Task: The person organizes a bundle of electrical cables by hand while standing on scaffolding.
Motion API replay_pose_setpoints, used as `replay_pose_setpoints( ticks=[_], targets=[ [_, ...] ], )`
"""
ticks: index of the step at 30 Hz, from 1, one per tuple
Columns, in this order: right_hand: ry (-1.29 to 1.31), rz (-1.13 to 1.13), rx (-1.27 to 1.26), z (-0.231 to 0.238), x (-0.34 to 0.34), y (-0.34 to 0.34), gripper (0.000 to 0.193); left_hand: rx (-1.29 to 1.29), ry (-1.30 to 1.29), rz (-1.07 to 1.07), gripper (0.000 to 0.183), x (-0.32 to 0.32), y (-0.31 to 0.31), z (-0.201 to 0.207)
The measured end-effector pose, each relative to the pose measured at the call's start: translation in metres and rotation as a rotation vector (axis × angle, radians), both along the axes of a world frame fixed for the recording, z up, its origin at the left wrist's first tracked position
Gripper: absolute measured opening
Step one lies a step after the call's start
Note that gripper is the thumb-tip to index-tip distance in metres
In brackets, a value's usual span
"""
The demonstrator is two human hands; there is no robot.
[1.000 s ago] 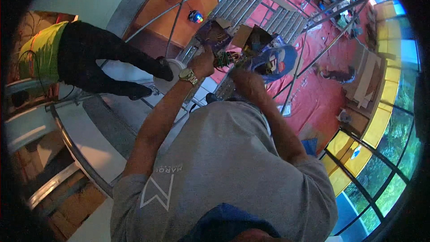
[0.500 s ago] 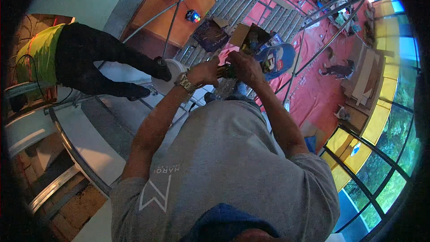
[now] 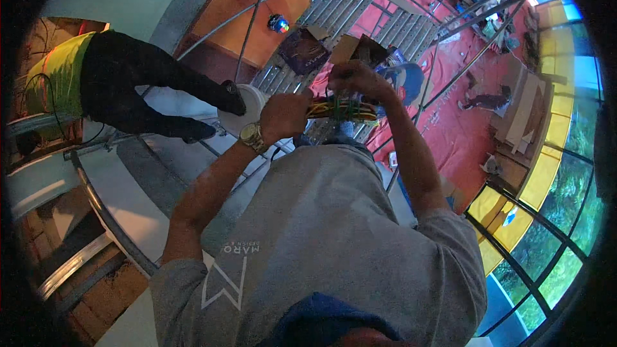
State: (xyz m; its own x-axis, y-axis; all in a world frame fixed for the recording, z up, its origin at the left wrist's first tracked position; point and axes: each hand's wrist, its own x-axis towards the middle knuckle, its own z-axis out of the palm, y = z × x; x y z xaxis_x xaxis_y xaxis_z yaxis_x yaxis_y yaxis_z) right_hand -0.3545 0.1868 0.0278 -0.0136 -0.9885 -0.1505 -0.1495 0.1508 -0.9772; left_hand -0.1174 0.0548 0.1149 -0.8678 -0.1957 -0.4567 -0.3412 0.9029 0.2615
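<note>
A bundle of yellow, orange and dark wires (image 3: 361, 112) lies crosswise in front of my body, with green strands around its middle. My left hand (image 3: 286, 117), a metal watch on its wrist, is closed around the bundle's left end. Just above the bundle, my right hand (image 3: 361, 81) has its fingers bent together near the green strands; what they pinch is too small to make out. Beyond the right hand stands an open cardboard box (image 3: 345, 49), and beside it is a blue rounded object (image 3: 411, 80), partly covered by that hand.
A ridged metal scaffold platform (image 3: 331, 9) and thin scaffold bars (image 3: 257, 9) surround me. At left, a co-worker in dark trousers (image 3: 122, 83) has one foot at a white bucket (image 3: 254, 99). A dark purple box (image 3: 302, 51) sits on the platform. Red sheeting (image 3: 443, 109) covers the floor far below.
My hands have moved apart, the right one up and to the right. More of the wire bundle now shows between them. The co-worker's legs have barely moved.
</note>
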Motion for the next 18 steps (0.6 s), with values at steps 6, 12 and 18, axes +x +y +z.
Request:
replay_pose_setpoints(
  ticks=[6, 12, 18],
  targets=[
    [-0.066, -0.093, -0.116, -0.064, 0.097, 0.024, 0.026, -0.083, 0.383, 0.151, 0.036, -0.016, -0.008, 0.000],
    [0.333, -0.140, -0.150, 0.026, 0.109, 0.069, 0.025, -0.272, 0.313, 0.242, 0.040, -0.013, -0.056, -0.042],
    [0.987, -0.064, 0.062, 0.096, 0.038, 0.020, 0.010, -0.254, 0.177, 0.038, 0.038, -0.029, -0.010, -0.058]
  ],
)
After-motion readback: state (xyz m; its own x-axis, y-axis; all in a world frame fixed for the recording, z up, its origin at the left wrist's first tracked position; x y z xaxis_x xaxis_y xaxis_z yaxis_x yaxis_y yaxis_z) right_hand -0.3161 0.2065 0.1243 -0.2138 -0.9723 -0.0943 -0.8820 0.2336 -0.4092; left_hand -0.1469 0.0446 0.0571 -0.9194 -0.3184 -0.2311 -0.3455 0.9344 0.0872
